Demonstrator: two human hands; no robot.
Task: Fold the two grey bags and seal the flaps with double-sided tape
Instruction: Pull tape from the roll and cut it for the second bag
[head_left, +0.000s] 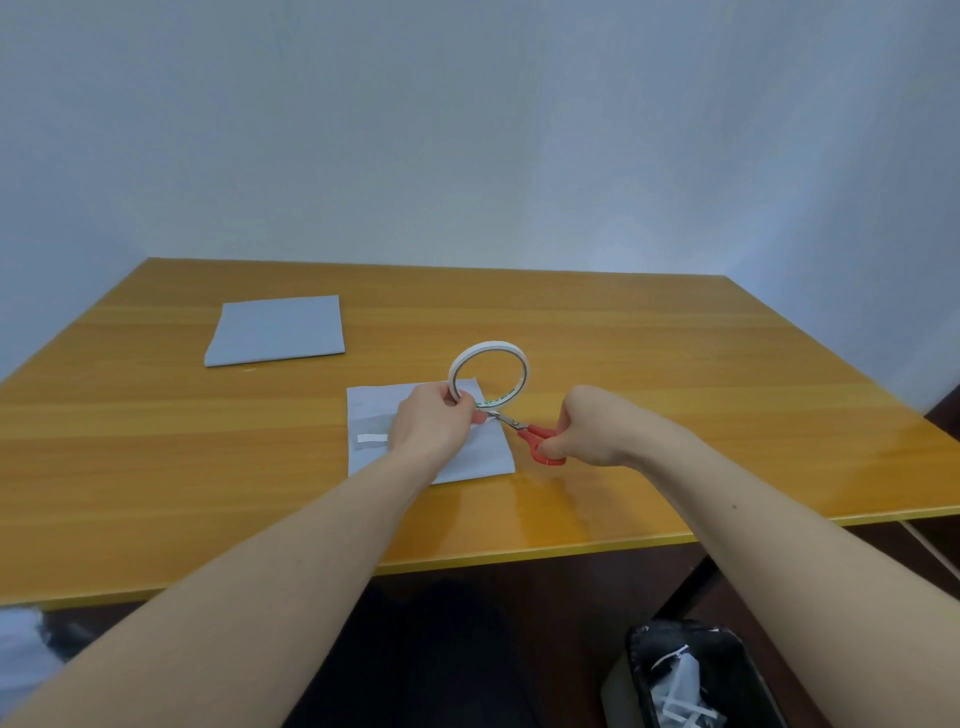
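Note:
A folded grey bag (480, 457) lies on the table in front of me, with a short white strip of tape (372, 439) stuck near its left side. My left hand (434, 423) holds a white roll of double-sided tape (488, 376) upright above that bag. My right hand (587, 428) grips red-handled scissors (540, 444), whose blades point left and meet the tape pulled from the roll beside my left fingers. A second folded grey bag (278, 330) lies flat at the back left of the table, apart from both hands.
The wooden table (675, 389) has a yellow front edge (519, 553) close to me. A black bin (691, 675) holding white scraps stands on the floor at the lower right. Something white (21, 649) shows at the lower left edge. A pale wall stands behind the table.

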